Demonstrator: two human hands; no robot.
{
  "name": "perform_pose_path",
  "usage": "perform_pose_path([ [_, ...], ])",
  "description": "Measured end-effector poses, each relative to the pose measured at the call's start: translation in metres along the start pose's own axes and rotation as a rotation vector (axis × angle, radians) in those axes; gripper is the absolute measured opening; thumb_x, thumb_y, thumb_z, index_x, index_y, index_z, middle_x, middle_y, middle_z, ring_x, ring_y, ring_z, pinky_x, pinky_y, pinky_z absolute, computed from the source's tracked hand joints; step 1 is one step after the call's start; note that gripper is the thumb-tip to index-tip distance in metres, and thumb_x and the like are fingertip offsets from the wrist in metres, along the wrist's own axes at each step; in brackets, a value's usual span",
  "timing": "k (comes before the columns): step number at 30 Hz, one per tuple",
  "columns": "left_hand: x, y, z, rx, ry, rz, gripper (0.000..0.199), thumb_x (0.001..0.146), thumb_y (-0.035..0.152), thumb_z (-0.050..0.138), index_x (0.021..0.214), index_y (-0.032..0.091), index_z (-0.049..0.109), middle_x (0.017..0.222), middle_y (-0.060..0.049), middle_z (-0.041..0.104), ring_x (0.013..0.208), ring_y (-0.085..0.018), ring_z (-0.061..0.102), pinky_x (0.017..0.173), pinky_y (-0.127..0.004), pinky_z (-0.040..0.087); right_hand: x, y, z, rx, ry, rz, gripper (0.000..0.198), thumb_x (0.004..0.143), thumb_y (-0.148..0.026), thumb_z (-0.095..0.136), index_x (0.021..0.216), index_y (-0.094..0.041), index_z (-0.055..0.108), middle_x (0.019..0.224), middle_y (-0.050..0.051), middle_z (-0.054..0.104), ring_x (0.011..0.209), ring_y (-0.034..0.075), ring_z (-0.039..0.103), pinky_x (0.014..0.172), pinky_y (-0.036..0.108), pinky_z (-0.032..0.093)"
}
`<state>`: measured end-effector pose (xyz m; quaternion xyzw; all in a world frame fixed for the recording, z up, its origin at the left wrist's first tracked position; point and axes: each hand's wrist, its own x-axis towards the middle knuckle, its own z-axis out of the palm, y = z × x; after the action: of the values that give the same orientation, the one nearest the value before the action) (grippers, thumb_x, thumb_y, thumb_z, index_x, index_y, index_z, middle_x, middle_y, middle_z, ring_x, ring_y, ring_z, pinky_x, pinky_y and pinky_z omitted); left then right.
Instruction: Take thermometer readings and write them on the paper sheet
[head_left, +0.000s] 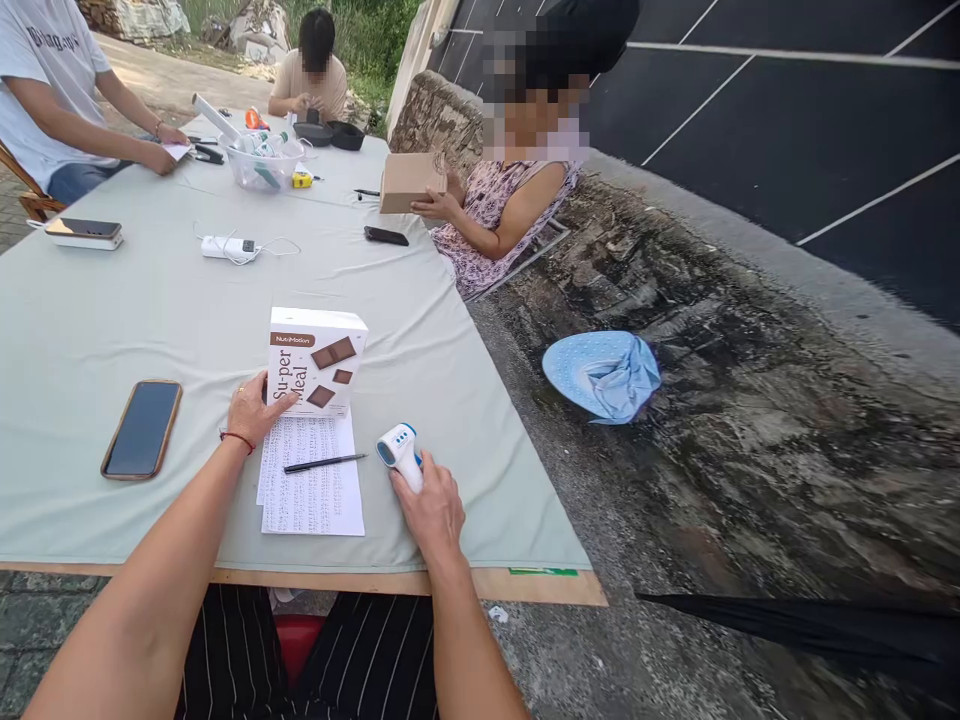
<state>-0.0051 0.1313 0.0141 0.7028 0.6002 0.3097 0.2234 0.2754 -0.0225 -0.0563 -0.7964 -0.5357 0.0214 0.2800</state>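
My left hand [255, 408] grips the lower left side of a white and brown Su-per Meal box [321, 362], thumb across its front. The box stands upright at the top edge of some printed sheets [315, 508]. A black pen [324, 464] lies across those sheets. In my right hand [435, 505] is a white and blue infrared thermometer [401, 450], held by its handle just above or on the cloth, its head tilted up and left. To the left of my left hand lies a smartphone [142, 428] in a brown case, screen dark.
A cloth-covered table [202, 345] stretches ahead. Farther along are a power strip [228, 247], another phone [386, 236] and a clear bowl [264, 165] of items. Three people sit around it, one holding a cardboard box [410, 182]. A blue hat [604, 375] rests right of the table.
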Motion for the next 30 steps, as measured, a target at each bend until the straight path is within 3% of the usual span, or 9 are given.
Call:
perform_pose_path([
  [5, 0.001, -0.003, 0.001, 0.001, 0.004, 0.013, 0.048, 0.083, 0.064, 0.057, 0.11, 0.025, 0.064, 0.108, -0.008, 0.073, 0.106, -0.032, 0.063, 0.092, -0.045, 0.048, 0.009, -0.009, 0.0, 0.171, -0.08, 0.132, 0.052, 0.079, -0.055, 0.061, 0.117, -0.021, 0.068, 0.097, 0.012, 0.068, 0.09, 0.029, 0.061, 0.07, 0.036, 0.046],
  [8, 0.0, -0.002, 0.001, 0.031, 0.002, 0.017, 0.048, 0.084, 0.064, 0.055, 0.11, 0.024, 0.065, 0.107, -0.009, 0.073, 0.107, -0.032, 0.064, 0.092, -0.045, 0.048, 0.014, -0.028, -0.008, 0.429, -0.032, 0.246, 0.056, 0.076, -0.058, 0.062, 0.116, -0.019, 0.067, 0.108, 0.013, 0.069, 0.096, 0.028, 0.062, 0.076, 0.035, 0.048],
  [10, 0.0, -0.001, 0.001, 0.057, -0.003, 0.02, 0.047, 0.086, 0.063, 0.053, 0.11, 0.024, 0.064, 0.107, -0.009, 0.073, 0.107, -0.032, 0.064, 0.092, -0.045, 0.048, 0.015, -0.047, -0.014, 0.628, -0.024, 0.278, 0.055, 0.076, -0.059, 0.062, 0.112, -0.017, 0.067, 0.105, 0.011, 0.07, 0.093, 0.025, 0.062, 0.076, 0.034, 0.048],
  [13, 0.001, -0.001, 0.001, 0.08, -0.008, 0.032, 0.046, 0.089, 0.061, 0.049, 0.11, 0.023, 0.064, 0.108, -0.01, 0.072, 0.107, -0.033, 0.064, 0.092, -0.046, 0.047, 0.016, -0.08, -0.02, 0.889, -0.14, 0.236, 0.046, 0.078, -0.059, 0.06, 0.096, -0.017, 0.066, 0.084, 0.004, 0.066, 0.077, 0.019, 0.058, 0.068, 0.029, 0.046],
  [17, 0.002, -0.003, 0.003, 0.105, -0.009, 0.042, 0.046, 0.091, 0.06, 0.046, 0.111, 0.022, 0.064, 0.108, -0.011, 0.072, 0.107, -0.033, 0.063, 0.091, -0.045, 0.047, 0.021, -0.117, -0.015, 1.157, -0.232, 0.189, 0.041, 0.08, -0.059, 0.059, 0.087, -0.019, 0.061, 0.073, -0.001, 0.056, 0.066, 0.014, 0.049, 0.062, 0.026, 0.043],
  [23, 0.003, -0.007, 0.008, 0.153, -0.019, 0.057, 0.049, 0.094, 0.06, 0.043, 0.115, 0.02, 0.061, 0.111, -0.012, 0.071, 0.107, -0.031, 0.063, 0.09, -0.043, 0.046, 0.033, -0.144, -0.008, 1.316, -0.268, 0.256, 0.046, 0.075, -0.066, 0.062, 0.072, -0.022, 0.05, 0.063, -0.004, 0.044, 0.057, 0.011, 0.037, 0.052, 0.025, 0.034],
  [30, 0.003, -0.008, 0.01, 0.175, -0.012, 0.059, 0.05, 0.093, 0.061, 0.044, 0.116, 0.02, 0.061, 0.108, -0.012, 0.072, 0.106, -0.031, 0.063, 0.089, -0.043, 0.046, 0.051, -0.156, -0.005, 1.351, -0.275, 0.222, 0.046, 0.072, -0.065, 0.069, 0.072, -0.021, 0.054, 0.063, -0.005, 0.046, 0.059, 0.011, 0.038, 0.056, 0.025, 0.035],
])
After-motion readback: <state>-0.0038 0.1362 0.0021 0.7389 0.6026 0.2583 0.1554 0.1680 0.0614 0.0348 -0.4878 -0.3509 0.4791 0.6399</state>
